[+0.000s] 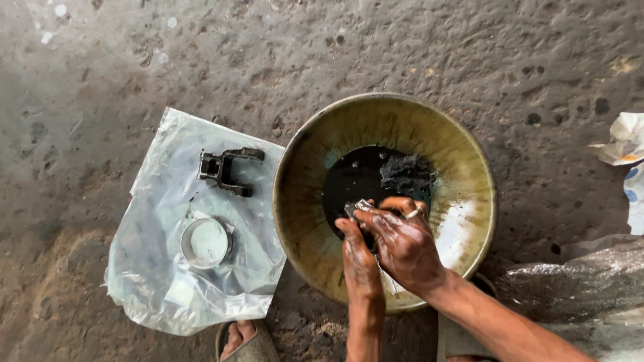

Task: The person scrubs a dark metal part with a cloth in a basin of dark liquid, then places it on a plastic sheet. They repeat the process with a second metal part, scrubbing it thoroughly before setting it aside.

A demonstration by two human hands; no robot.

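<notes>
Foot (239, 335) at bottom edge. Both hands, left (359, 258) & right (402, 241), oily, clutch small metal part (357, 208) over basin (463, 201) w/ black liquid.

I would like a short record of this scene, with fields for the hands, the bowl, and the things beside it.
left hand: over the bowl, fingers on a small metal part
right hand: oily, ring on one finger, also gripping the small metal part
bowl: wide, round, yellowish, on the concrete floor
in the bowl: black liquid and a dark wad
plastic sheet: left of the bowl
on the sheet: black forked metal piece, round shiny cup
</notes>
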